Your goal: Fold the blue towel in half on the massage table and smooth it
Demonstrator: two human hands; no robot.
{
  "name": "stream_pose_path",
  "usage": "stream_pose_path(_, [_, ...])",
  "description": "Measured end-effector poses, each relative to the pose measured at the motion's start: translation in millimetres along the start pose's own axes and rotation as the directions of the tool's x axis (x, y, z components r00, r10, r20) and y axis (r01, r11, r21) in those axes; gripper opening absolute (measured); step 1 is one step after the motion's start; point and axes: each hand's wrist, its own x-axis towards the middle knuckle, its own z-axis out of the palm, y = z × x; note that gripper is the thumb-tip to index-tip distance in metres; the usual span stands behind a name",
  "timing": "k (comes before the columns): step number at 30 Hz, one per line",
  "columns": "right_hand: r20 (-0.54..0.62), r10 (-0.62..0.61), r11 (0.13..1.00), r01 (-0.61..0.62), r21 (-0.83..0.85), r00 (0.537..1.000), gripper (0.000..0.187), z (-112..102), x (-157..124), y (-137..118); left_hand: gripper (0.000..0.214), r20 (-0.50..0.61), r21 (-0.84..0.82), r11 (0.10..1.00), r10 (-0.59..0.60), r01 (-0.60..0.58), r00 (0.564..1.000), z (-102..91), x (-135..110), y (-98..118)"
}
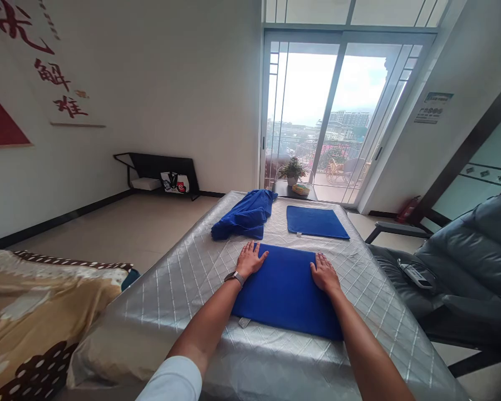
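A blue cloth (286, 295) lies flat in a rectangle on the silver quilted cover (183, 295), with a small white tag at its near edge. My left hand (249, 260) rests open on its far left corner, fingers spread, a watch on the wrist. On the far right corner my right hand (325, 272) lies flat and open. Beyond them, a second blue cloth (317, 221) is spread flat in a rectangle, a tag at its near edge. To its left sits a crumpled blue cloth (246, 216).
A dark reclining chair (471, 267) with a remote (415, 274) on it stands right of the covered surface. At the left is a patterned blanket (45, 312). A small table with a potted plant (292, 169) stands by the glass sliding door (304, 111).
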Motion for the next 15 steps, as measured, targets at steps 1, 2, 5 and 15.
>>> stream_pose_path(1, [-0.001, 0.001, 1.000, -0.001, 0.000, 1.000, 0.069, 0, 0, 0, 0.084, 0.007, 0.009, 1.000, 0.005, -0.005, 1.000, -1.4, 0, 0])
stream_pose_path(2, [-0.002, 0.001, 1.000, -0.001, -0.001, 1.000, 0.069, 1, 0, 0, 0.085, 0.014, 0.023, 1.000, 0.007, -0.007, 1.000, -3.3, 1, 1])
stream_pose_path(5, [-0.005, 0.003, 1.000, -0.003, -0.005, 1.000, 0.069, 0, 0, -1, 0.087, 0.012, 0.072, 0.996, -0.058, 0.057, 0.998, -10.6, 6, 11])
stream_pose_path(15, [0.006, -0.038, 0.997, 0.038, -0.069, 0.999, 0.066, 4, 0, 6, 0.073, -0.095, -0.082, 0.874, 0.471, -0.478, 0.877, 20.5, -2, 174])
